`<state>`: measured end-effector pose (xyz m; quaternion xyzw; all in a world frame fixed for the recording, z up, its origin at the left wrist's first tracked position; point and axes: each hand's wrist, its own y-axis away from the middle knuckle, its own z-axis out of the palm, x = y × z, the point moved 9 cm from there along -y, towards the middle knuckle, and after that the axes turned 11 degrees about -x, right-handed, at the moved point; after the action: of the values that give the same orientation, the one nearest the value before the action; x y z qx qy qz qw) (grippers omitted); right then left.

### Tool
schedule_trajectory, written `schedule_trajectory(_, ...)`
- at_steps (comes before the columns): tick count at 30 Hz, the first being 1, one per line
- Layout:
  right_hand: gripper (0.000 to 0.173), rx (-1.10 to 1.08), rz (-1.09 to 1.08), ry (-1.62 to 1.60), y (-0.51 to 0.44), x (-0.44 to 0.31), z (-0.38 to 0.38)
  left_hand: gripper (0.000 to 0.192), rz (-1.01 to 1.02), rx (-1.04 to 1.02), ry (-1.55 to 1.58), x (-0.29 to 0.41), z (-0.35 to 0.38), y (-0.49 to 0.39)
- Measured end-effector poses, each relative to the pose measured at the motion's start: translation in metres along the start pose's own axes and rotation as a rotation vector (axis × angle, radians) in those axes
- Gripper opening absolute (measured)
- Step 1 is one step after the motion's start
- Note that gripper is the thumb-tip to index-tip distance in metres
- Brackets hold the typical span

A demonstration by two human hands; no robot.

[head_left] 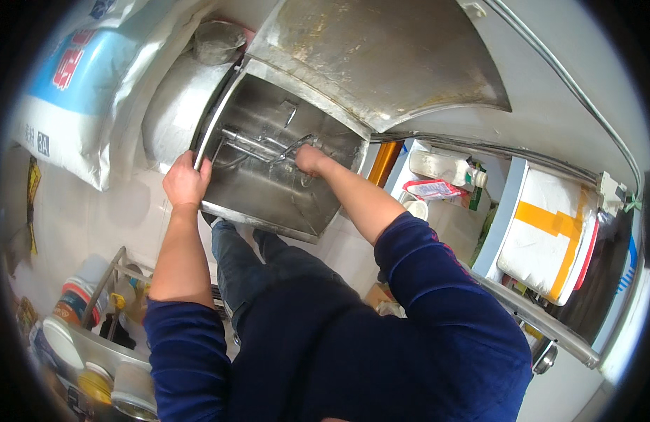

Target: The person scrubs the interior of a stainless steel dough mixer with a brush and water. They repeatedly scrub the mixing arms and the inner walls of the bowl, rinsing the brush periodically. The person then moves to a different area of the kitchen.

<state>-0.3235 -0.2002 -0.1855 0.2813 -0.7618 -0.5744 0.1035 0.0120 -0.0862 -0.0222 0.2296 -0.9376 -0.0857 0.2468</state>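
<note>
Before me stands a stainless-steel dough mixer with an open rectangular trough [261, 223], its inside marked with whitish residue. My left hand [186, 179] grips the trough's left rim, the thumb on the inner side. Down in the trough, my right hand [310, 160] is curled beside the right part of the metal mixing agitator [251, 144]. Its fingers are largely hidden, so whether it holds the bar or something small is unclear. The mixer's metal lid [377, 53] is raised behind the trough.
A large printed sack [71, 105] stands at left, near a metal bowl [217, 42] on the mixer's housing [182, 111]. Shelving at right holds a plastic bottle [446, 170] and a taped white foam box [546, 232]. Tubs [135, 387] sit on a metal rack at lower left.
</note>
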Motion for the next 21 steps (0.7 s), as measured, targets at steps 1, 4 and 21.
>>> schedule_trajectory(1,0.026,0.052,0.153,-0.238,-0.001,0.010,0.000,0.030,-0.018,-0.018,0.001,-0.001,0.002,0.000)
schedule_trajectory(4,0.033,0.142,0.454,-0.296,0.027,0.019,0.006,0.028,-0.038,-0.012,0.031,-0.004,0.001,0.001)
schedule_trajectory(21,0.029,0.153,0.206,0.040,0.035,0.013,0.001,0.032,-0.075,-0.030,0.052,-0.005,-0.004,0.003)
